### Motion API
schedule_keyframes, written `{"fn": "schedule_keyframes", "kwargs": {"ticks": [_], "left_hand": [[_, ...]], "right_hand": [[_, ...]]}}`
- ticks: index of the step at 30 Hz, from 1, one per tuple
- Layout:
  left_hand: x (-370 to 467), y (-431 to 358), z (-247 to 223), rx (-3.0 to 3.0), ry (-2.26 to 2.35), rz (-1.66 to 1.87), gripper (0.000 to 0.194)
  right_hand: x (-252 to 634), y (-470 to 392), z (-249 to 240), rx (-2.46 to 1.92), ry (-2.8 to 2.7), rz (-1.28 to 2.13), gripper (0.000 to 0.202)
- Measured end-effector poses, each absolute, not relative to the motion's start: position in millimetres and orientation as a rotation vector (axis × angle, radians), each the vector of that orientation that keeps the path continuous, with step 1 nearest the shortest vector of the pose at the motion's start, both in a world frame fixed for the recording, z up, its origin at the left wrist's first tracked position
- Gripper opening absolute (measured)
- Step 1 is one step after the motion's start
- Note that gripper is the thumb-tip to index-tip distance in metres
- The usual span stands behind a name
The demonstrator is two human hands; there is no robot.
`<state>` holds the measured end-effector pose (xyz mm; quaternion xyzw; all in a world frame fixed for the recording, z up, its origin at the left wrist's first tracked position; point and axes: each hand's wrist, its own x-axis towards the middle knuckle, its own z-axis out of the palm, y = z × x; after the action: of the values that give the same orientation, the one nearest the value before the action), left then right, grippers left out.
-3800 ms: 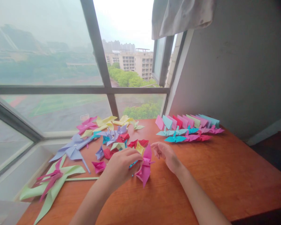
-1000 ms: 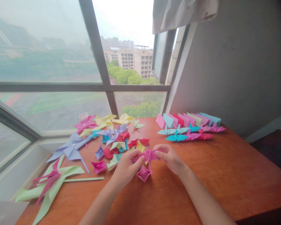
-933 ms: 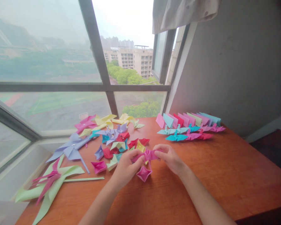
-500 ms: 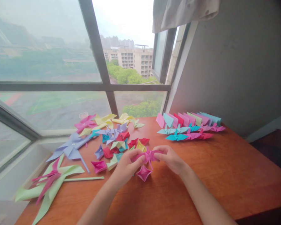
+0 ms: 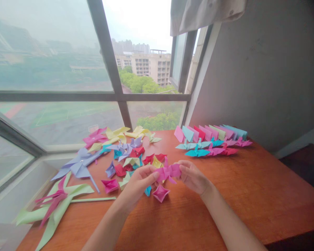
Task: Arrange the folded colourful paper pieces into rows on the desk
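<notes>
L hand [image 5: 141, 184]: fingertips pinched tight on one end of pink paper crane [image 5: 169, 172]. R hand [image 5: 192, 177] pinches opp. end, so crane sits btwn both sets of fingers. Pink paper boat [image 5: 161, 193] on table [image 5: 238, 195] just nearer than fingertips; grn pinwheel [image 5: 54, 209] well left of L fingers; blue crane [image 5: 197, 152] beyond R fingers.

Reddish-brown table [image 5: 240, 202]: pinwheels [image 5: 80, 164], paper boats [image 5: 110, 186], paper cranes [image 5: 197, 152], folded papers [image 5: 199, 133].
</notes>
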<state>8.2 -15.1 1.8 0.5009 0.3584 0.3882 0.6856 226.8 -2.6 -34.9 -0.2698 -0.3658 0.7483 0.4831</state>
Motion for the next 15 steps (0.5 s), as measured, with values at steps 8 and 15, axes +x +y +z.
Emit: {"fn": "schedule_keyframes", "kwargs": {"ticks": [8, 15], "left_hand": [[7.0, -14.8, 3.8, 1.048, 0.847, 0.955, 0.028], [4.2, -11.5, 0.5, 1.011, 0.858, 1.002, 0.03]], "right_hand": [[228.3, 1.0, -38.9, -0.576, -0.839, 1.78, 0.026], [228.2, 3.8, -38.3, -0.582, -0.817, 1.731, 0.028]]}}
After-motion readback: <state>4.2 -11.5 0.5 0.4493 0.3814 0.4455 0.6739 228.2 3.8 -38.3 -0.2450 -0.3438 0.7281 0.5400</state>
